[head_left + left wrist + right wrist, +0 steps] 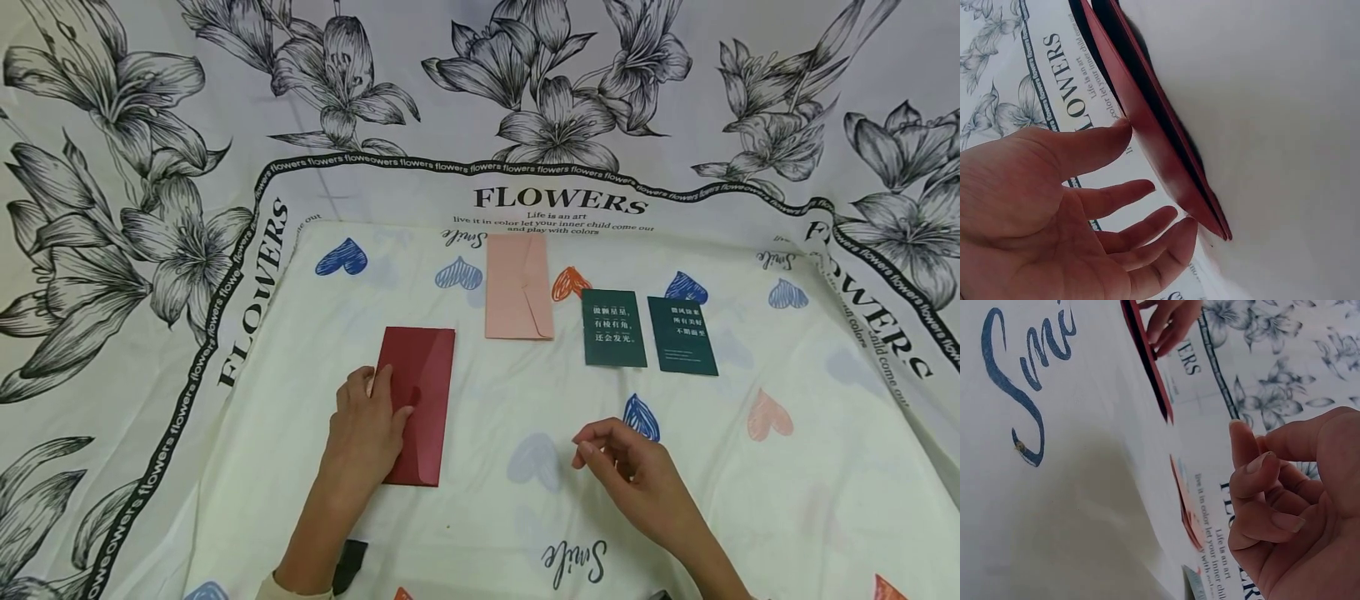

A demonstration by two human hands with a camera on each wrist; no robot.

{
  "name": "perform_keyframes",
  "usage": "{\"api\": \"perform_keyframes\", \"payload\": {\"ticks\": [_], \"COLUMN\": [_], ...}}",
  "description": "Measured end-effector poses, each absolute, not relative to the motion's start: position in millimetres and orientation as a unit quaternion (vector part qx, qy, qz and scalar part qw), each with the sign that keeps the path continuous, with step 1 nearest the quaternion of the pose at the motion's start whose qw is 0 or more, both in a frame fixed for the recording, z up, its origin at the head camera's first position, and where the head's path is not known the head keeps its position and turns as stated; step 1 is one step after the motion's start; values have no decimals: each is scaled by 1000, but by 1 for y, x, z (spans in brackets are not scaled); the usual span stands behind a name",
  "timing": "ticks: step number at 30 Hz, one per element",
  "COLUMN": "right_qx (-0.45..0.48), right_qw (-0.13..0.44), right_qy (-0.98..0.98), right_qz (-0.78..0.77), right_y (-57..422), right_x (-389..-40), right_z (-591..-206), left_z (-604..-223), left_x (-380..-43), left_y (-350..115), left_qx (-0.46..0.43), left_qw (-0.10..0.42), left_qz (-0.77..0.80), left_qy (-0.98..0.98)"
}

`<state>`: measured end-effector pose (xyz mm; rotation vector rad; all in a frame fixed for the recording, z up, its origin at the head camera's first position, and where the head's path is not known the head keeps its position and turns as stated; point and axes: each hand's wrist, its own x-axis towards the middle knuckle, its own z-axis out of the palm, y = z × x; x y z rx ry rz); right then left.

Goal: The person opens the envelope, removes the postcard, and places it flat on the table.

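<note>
A long dark-red envelope [429,408] lies on the light cloth, left of the middle. My left hand [363,437] rests at its left side, fingers by the edge and thumb on the top face. In the left wrist view the thumb touches the red envelope [1147,140], whose layers stand slightly apart; the other fingers are loosely bent beside it. To the right, my right hand [637,475] hovers over the cloth with loosely curled fingers. The right wrist view shows nothing held in the right hand [1291,506].
A pink envelope [508,292] lies farther back, flap side up. Beside it are two dark-green cards, one [613,354] with larger white writing and one [678,337] slightly tilted. The cloth [480,517] carries printed hearts and words. A flower-printed sheet [420,192] surrounds it.
</note>
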<state>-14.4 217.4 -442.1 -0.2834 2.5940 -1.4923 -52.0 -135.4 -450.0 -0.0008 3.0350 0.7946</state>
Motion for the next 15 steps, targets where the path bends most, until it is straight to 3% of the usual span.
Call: {"api": "perform_keyframes", "payload": {"ticks": [8,15], "right_qx": [-129,-126], "right_qw": [40,36], "right_qy": [878,896], "right_qz": [-458,-424], "right_y": [218,217], "right_x": [-31,-80], "right_z": [-432,-418], "left_z": [-443,-434], "left_x": [-49,-40], "left_y": [-138,-131], "left_qx": [6,53], "left_qw": [-14,7], "left_qz": [266,325], "left_qy": [964,944]}}
